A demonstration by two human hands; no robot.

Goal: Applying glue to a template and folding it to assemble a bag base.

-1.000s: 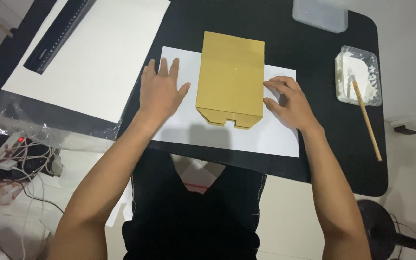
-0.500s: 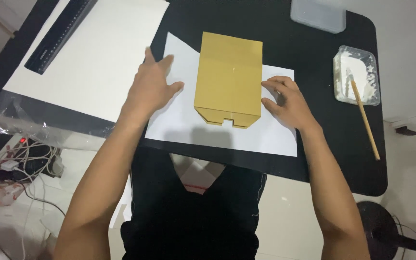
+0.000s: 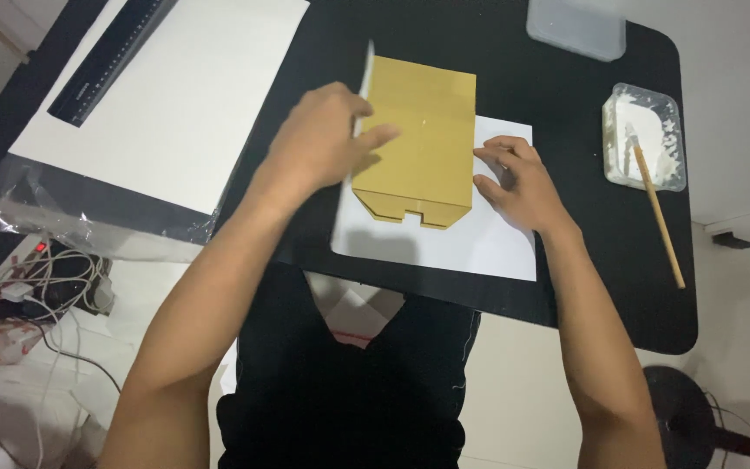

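Head view of a black tabletop (image 3: 566,78) with two bare hands at work on a folded brown cardboard piece (image 3: 418,139) that lies on a white paper sheet (image 3: 444,247) near the middle. The left hand (image 3: 323,143), somewhat blurred, is partly closed around the left edge of the paper sheet, which stands lifted against the left side of the cardboard piece; its index finger extends onto the cardboard. The right hand (image 3: 514,182) rests with fingers curled and tips pressing the paper sheet just beside the right edge of the cardboard piece; it grips nothing.

To the left lies a large white board (image 3: 175,104) with a black ruler (image 3: 110,61) on it, over clear plastic wrapping (image 3: 88,213). At right stand a clear tray of white paste (image 3: 644,139) with a wooden stick (image 3: 657,213) leaning out of it, and a closed clear plastic box (image 3: 576,28) at the far edge. Cables and a power strip (image 3: 45,278) lie on the floor at lower left.
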